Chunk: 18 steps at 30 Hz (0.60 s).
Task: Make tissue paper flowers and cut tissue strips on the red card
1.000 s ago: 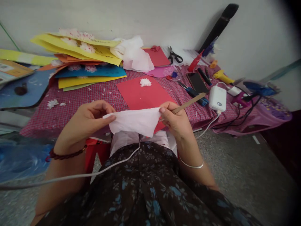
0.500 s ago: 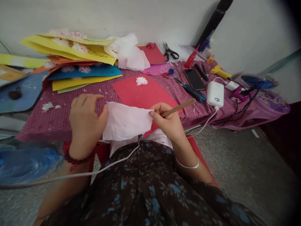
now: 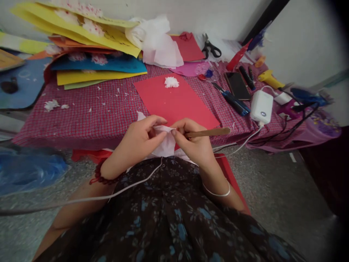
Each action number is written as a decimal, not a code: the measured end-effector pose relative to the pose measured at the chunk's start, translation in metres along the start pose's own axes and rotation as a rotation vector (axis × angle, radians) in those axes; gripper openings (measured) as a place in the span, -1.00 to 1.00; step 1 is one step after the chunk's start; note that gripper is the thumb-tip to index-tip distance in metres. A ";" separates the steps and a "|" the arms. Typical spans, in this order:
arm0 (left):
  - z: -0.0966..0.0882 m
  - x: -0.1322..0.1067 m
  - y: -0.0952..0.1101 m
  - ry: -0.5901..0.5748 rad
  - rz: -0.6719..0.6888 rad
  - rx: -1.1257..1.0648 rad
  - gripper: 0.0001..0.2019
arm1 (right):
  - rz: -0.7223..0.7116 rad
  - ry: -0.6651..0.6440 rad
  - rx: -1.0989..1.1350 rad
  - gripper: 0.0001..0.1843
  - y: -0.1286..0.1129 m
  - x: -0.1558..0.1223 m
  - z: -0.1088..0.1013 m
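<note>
My left hand [image 3: 145, 136] pinches the upper edge of a thin white tissue sheet [image 3: 167, 145], its thumb and fingers closed on it. Right beside it, my right hand [image 3: 193, 140] grips the same sheet's corner between thumb and forefinger. A flat wooden stick [image 3: 214, 132] is also tucked in that right hand and points to the right. The sheet hangs down in front of my lap, partly hidden by the left hand. Behind both hands lies a red paper sheet [image 3: 177, 100] with a small heap of white shreds [image 3: 171, 82] near its far edge.
Coloured folded papers [image 3: 100, 67] are stacked at the back left, beside crumpled white tissue [image 3: 160, 43]. Scissors [image 3: 210, 47], a blue cutter [image 3: 233, 100], a phone [image 3: 237, 86] and a white power bank [image 3: 261, 106] lie to the right. A white cable [image 3: 122, 191] crosses my front.
My left hand has moved right and taken hold of the tissue's upper edge near my right hand. The spread sheet is now gathered between them. The view has shifted slightly.
</note>
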<state>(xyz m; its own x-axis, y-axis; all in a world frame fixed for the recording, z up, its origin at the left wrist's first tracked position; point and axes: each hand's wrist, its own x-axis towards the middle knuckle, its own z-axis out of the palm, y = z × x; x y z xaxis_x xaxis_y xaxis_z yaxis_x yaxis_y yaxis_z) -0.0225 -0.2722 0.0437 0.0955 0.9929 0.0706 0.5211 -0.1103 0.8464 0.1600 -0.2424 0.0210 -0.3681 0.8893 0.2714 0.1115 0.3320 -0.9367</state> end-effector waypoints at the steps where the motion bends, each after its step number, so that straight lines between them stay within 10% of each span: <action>1: -0.002 0.000 0.000 0.011 -0.012 0.020 -0.76 | 0.004 0.007 -0.010 -0.94 0.001 -0.001 0.000; 18: -0.001 -0.008 0.016 0.093 0.007 0.053 -0.88 | 0.017 -0.003 0.004 -0.93 0.006 -0.007 0.001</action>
<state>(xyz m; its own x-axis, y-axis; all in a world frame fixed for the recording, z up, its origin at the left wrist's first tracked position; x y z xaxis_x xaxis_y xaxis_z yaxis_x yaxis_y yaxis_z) -0.0153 -0.2815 0.0576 0.0215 0.9916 0.1272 0.5651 -0.1170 0.8167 0.1626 -0.2469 0.0131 -0.3692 0.8937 0.2550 0.1136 0.3157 -0.9420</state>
